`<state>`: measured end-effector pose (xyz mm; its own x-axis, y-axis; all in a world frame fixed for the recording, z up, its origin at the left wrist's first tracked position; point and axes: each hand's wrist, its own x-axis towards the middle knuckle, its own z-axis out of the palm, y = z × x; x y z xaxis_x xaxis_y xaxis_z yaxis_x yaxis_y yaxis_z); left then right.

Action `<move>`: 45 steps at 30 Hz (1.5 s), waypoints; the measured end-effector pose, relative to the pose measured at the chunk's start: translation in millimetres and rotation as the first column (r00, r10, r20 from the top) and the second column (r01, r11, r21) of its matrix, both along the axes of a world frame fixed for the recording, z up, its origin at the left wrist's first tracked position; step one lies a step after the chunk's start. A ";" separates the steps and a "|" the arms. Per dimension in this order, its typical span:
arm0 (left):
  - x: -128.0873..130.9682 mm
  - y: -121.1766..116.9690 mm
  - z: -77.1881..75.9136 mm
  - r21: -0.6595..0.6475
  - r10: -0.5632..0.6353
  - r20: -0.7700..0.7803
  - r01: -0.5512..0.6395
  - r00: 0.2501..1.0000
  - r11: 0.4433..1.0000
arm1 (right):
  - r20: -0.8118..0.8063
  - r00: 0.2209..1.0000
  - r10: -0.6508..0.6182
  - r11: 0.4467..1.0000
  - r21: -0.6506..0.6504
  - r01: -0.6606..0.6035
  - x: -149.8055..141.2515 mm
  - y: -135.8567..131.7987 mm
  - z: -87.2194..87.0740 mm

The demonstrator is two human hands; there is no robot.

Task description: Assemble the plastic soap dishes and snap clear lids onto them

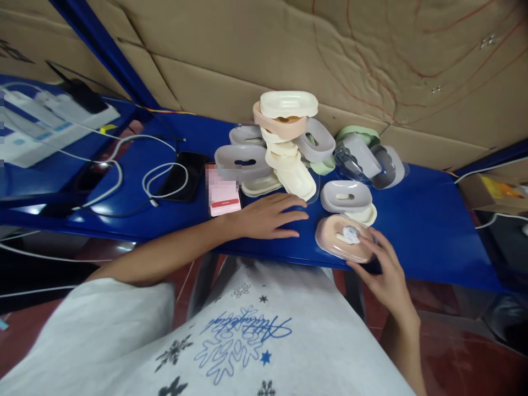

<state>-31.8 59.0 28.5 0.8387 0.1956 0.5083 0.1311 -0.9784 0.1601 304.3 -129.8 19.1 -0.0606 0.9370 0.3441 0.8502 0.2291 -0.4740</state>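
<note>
My right hand (pixel 381 269) grips the right side of a peach soap dish (pixel 336 234) with a clear cover and a small sticker, at the table's front edge. Behind that dish, a grey soap dish (pixel 345 195) rests partly over a cream piece (pixel 365 213). My left hand (pixel 270 216) lies palm down on the blue table (pixel 433 231), fingers spread and holding nothing. Just beyond its fingers is a cream oval dish part (pixel 299 181), leaning against a pile. A peach dish body (pixel 282 120) sits high in that pile, under a cream tray (pixel 289 103).
Left of the pile are a phone with a pink screen (pixel 225 192) and a dark phone (pixel 183 176) with a white cable (pixel 144 184) over it. Grey dishes with clear covers (pixel 390 165) stand at the back right. A cardboard wall (pixel 231 66) rises behind.
</note>
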 end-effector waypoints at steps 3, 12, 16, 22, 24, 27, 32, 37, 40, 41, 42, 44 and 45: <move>0.3 1.8 2.0 0.050 0.076 -0.049 -0.074 0.996 0.996 | 0.008 0.985 -0.170 0.984 0.056 0.169 30.0 -22.7 2.8; 3.4 1.4 -2.7 0.088 0.164 -0.191 -0.149 0.968 0.985 | 0.203 0.818 -0.538 0.838 0.236 0.493 150.3 12.0 -15.5; 2.9 0.2 -3.6 0.085 0.174 -0.169 -0.162 0.970 0.983 | 0.333 0.737 -0.588 0.804 0.343 0.486 130.8 58.1 -0.2; 1.4 4.2 -0.2 0.134 0.284 -0.117 -0.268 0.952 0.954 | 0.418 0.852 0.315 0.930 0.043 -0.365 -6.9 113.7 36.0; -1.7 8.5 1.7 0.146 0.302 -0.061 -0.290 0.951 0.946 | 0.468 0.760 0.450 0.861 -0.002 -0.508 -41.6 132.2 33.5; -7.7 15.8 6.2 0.112 0.321 0.040 -0.324 0.946 0.939 | 0.468 0.733 0.495 0.830 -0.006 -0.557 -64.5 153.4 22.0; -14.3 22.3 12.8 0.087 0.318 0.064 -0.322 0.946 0.943 | 0.303 0.784 0.541 0.818 0.028 -0.575 -59.9 151.9 15.6; -17.3 25.0 10.5 0.120 0.319 -0.009 -0.315 0.948 0.941 | 0.149 0.750 0.645 0.758 0.006 -0.653 -62.1 135.8 29.0; -18.3 28.1 8.2 0.121 0.306 -0.072 -0.296 0.949 0.947 | 0.097 0.692 0.715 0.695 0.008 -0.719 -70.0 132.0 32.8; -18.6 29.3 7.7 0.116 0.299 -0.089 -0.288 0.950 0.951 | 0.090 0.669 0.737 0.672 0.001 -0.740 -72.8 130.8 32.9; -18.9 30.3 7.3 0.108 0.289 -0.102 -0.278 0.952 0.954 | 0.089 0.649 0.755 0.652 -0.006 -0.758 -75.6 129.3 32.5; -19.7 31.6 7.1 0.101 0.273 -0.111 -0.262 0.956 0.960 | 0.094 0.621 0.778 0.625 -0.013 -0.781 -81.2 124.5 30.6; -20.0 31.6 7.3 0.105 0.269 -0.110 -0.258 0.957 0.960 | 0.097 0.613 0.784 0.617 -0.014 -0.787 -84.0 121.3 29.2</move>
<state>-51.8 90.5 35.7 0.8202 0.3766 0.4305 0.3991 -0.9160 0.0411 220.3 -8.5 48.3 -0.7987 0.5071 0.3238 0.3746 0.8403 -0.3920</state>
